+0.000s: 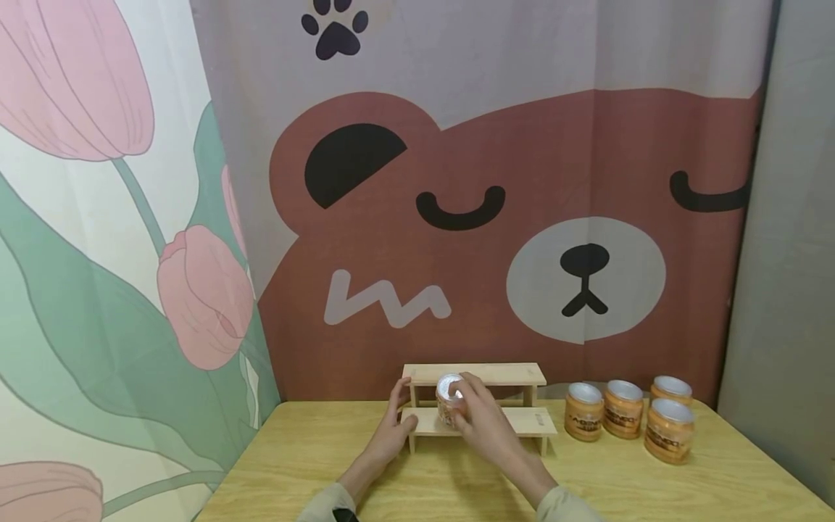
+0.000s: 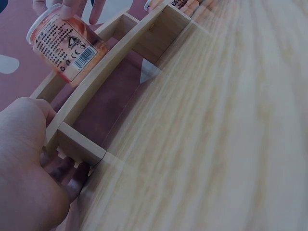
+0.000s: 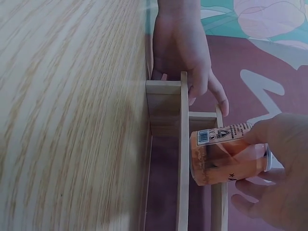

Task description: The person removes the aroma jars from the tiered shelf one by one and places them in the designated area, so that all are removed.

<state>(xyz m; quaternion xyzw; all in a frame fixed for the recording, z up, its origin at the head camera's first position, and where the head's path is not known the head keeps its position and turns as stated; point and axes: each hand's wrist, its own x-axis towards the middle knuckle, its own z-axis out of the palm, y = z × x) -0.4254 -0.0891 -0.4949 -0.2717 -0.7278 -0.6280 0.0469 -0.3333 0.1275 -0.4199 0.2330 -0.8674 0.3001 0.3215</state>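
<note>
My right hand (image 1: 479,424) grips an orange jar (image 1: 449,397) with a silver lid, fingers wrapped round its side. In the right wrist view the jar (image 3: 221,156) hangs tilted just over the lower step of a two-step wooden shelf (image 3: 183,159); I cannot tell whether it touches. My left hand (image 1: 393,429) holds the shelf's (image 1: 485,374) left end, thumb and fingers curled round the leg. The left wrist view shows that hand (image 2: 24,168) at the leg of the shelf (image 2: 91,96), with the jar (image 2: 67,45) above.
Several more orange jars (image 1: 622,417) with silver lids stand in a group on the wooden table (image 1: 326,464), to the right of the shelf. A cartoon bear curtain (image 1: 496,217) hangs close behind the shelf.
</note>
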